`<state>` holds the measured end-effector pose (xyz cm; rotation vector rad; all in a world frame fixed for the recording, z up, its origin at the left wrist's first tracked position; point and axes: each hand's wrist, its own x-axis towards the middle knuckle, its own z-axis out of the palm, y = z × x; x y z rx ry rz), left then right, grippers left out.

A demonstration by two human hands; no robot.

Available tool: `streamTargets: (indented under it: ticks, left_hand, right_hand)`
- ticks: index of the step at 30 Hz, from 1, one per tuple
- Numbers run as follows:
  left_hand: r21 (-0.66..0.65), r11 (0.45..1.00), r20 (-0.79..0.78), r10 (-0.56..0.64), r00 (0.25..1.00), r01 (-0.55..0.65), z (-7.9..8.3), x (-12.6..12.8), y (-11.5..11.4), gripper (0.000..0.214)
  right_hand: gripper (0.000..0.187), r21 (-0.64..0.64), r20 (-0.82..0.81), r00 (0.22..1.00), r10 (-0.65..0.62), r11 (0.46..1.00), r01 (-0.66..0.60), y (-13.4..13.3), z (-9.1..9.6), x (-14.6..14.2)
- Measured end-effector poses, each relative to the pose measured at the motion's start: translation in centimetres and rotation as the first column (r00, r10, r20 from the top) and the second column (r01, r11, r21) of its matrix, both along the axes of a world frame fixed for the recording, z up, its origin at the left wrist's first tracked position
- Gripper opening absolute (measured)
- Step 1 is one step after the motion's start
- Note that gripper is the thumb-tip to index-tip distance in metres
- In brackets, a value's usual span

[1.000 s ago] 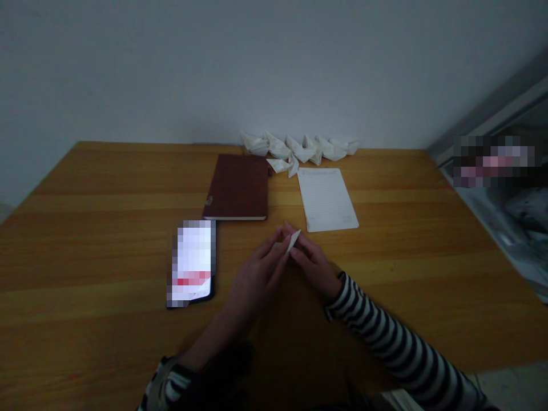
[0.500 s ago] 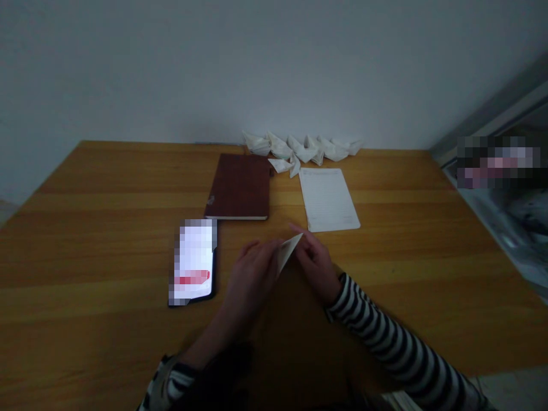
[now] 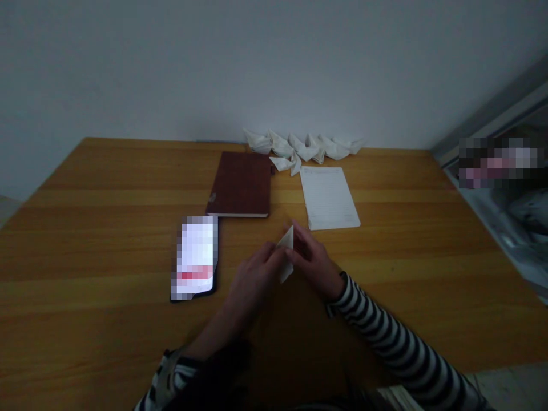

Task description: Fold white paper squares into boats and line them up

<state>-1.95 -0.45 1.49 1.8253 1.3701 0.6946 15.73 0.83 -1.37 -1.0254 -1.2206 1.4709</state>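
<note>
A small folded piece of white paper (image 3: pixel 286 257) is held between both hands just above the wooden table (image 3: pixel 85 228). My left hand (image 3: pixel 252 279) pinches its left side with closed fingers. From the right, my right hand (image 3: pixel 314 260) grips it, fingers pressed on the fold. Both sleeves are striped black and white. The paper stands nearly on edge, its pointed tip up.
A phone (image 3: pixel 194 257) with a lit screen lies left of the hands. Behind it lie a dark red notebook (image 3: pixel 242 182) and a lined sheet (image 3: pixel 327 197). Several folded white paper shapes (image 3: pixel 302 148) line the wall. A metal frame edge (image 3: pixel 492 114) runs at the right.
The folded paper has turned from a flatter slant to standing more upright, and both hands have closed in tighter on it. The view shifted slightly.
</note>
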Motion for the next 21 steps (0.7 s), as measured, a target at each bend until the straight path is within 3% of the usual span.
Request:
streamTargets:
  ticks: [3, 5, 8, 11, 14, 17, 21]
  left_hand:
    - [0.088, 0.996, -0.052, -0.013, 0.999, 0.017, -0.2, -0.2, 0.8, 0.032]
    - [0.077, 0.996, -0.008, 0.038, 0.999, -0.038, -0.6, -0.7, 1.4, 0.031]
    - [0.036, 0.999, -0.074, 0.024, 0.997, -0.021, -1.2, -1.2, 1.9, 0.028]
    - [0.197, 0.977, -0.295, -0.016, 0.955, 0.077, -1.5, -1.5, 1.8, 0.027]
    - [0.322, 0.898, -0.454, -0.132, 0.881, 0.3, -1.4, -1.4, 1.5, 0.031]
    - [0.29, 0.839, -0.512, -0.271, 0.815, 0.461, -1.2, -1.1, 1.3, 0.035]
    - [0.277, 0.837, -0.521, -0.282, 0.806, 0.472, -1.3, -1.2, 1.4, 0.049]
  right_hand:
    - [0.066, -0.082, -0.064, 0.998, 0.015, 0.996, -0.021, 0.2, -0.4, 0.4]
    - [0.06, -0.09, -0.057, 0.998, 0.037, 0.995, -0.042, 0.6, -0.7, 1.0]
    - [0.048, 0.05, 0.177, 0.984, -0.009, 0.999, 0.0, 1.1, -1.0, 2.0]
    - [0.026, 0.362, 0.555, 0.809, -0.194, 0.932, -0.025, 1.4, -0.6, 2.8]
    - [0.019, 0.495, 0.726, 0.642, -0.245, 0.835, -0.241, 1.4, 0.0, 3.6]
    - [0.028, 0.445, 0.783, 0.614, -0.101, 0.781, -0.438, 1.4, 0.6, 4.6]
    - [0.063, 0.357, 0.804, 0.591, 0.06, 0.746, -0.562, 1.3, 0.9, 5.8]
